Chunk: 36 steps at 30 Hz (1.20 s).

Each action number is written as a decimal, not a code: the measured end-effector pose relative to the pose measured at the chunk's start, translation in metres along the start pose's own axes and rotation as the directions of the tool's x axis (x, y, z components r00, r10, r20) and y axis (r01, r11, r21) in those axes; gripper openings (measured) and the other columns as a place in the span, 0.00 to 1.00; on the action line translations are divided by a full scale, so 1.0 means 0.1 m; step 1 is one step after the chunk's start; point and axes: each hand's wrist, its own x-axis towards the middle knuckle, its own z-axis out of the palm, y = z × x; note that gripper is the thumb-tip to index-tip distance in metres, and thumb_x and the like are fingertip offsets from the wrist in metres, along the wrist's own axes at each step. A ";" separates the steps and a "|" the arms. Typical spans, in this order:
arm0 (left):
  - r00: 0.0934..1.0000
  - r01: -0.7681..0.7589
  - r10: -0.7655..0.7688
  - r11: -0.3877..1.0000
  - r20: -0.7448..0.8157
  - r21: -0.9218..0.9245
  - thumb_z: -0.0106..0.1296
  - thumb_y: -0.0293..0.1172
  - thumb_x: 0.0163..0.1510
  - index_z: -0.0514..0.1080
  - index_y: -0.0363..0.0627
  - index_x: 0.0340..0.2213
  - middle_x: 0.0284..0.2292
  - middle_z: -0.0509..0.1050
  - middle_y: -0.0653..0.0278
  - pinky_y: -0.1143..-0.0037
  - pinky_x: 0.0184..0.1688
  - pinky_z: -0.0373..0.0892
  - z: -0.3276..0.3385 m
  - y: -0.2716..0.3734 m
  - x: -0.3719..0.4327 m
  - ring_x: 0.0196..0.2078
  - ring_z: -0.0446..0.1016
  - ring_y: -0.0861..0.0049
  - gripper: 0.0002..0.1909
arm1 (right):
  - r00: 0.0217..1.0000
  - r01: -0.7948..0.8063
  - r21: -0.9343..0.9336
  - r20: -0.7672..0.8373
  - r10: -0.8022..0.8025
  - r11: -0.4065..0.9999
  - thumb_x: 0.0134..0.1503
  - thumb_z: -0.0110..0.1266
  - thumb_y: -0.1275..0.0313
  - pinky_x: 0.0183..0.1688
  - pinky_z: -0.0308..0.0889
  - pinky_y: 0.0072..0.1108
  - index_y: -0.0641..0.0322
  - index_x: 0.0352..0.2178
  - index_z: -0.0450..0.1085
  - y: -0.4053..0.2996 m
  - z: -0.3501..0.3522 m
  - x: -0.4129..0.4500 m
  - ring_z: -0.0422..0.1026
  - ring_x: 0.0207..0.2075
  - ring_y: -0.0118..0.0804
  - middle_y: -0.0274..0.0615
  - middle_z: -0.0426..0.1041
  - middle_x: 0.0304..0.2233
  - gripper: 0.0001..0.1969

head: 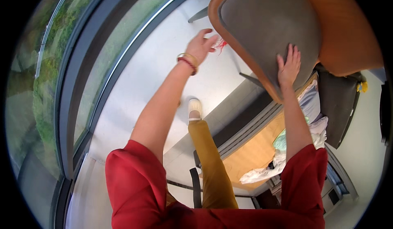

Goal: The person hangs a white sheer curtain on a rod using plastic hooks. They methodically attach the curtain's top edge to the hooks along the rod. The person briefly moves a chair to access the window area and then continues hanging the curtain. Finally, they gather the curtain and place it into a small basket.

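An upholstered chair with a grey seat point(264, 17) and a brown outer shell stands before me at the upper right. My right hand point(290, 65) lies flat on that seat, fingers spread and nothing in its grasp. Left of the chair's rim, my left hand point(200, 47) is raised above the white floor with its fingers apart and bent. Just past its fingertips is a small bunch of red strands point(221, 44), partly blurred; whether the fingertips touch it is unclear. A gold-coloured bangle point(188, 56) and a dark red bead bracelet point(189, 65) circle my left wrist.
Large dark-framed windows point(69, 75) curve along the left. Below the chair runs a grey sliding-door track point(250, 130), bordering a wooden floor point(254, 149) with white and green cloth or bags point(281, 141). A dark padded piece of furniture point(336, 106) stands at right.
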 end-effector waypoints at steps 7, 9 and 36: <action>0.952 0.298 -0.158 0.666 -0.261 0.683 0.51 0.40 0.48 0.68 0.40 0.39 0.39 0.70 0.52 0.68 0.47 0.62 -1.40 -2.22 -1.01 0.44 0.66 0.59 0.20 | 0.994 0.092 0.035 -0.068 -0.090 0.995 0.53 0.41 0.51 0.57 0.46 0.34 0.49 0.54 0.54 0.32 0.15 0.09 0.50 0.57 0.48 0.43 0.53 0.56 0.29; 0.913 0.392 -0.325 0.526 -0.248 0.754 0.51 0.39 0.47 0.68 0.40 0.40 0.40 0.68 0.50 0.68 0.47 0.63 -1.53 -2.50 -1.33 0.46 0.64 0.58 0.20 | 0.992 0.090 0.019 -0.085 -0.088 0.996 0.53 0.41 0.52 0.57 0.47 0.33 0.50 0.53 0.55 0.42 0.14 0.06 0.52 0.56 0.48 0.44 0.54 0.55 0.28; 0.870 0.211 -0.490 0.260 -0.060 0.942 0.40 0.34 0.53 0.62 0.44 0.36 0.36 0.70 0.53 0.64 0.38 0.67 -2.01 -3.92 -1.34 0.37 0.70 0.57 0.10 | 0.389 -0.761 0.645 0.541 0.746 -0.071 0.49 0.48 0.45 0.47 0.64 0.28 0.64 0.51 0.56 -0.32 -0.18 -0.80 0.64 0.48 0.38 0.43 0.61 0.49 0.37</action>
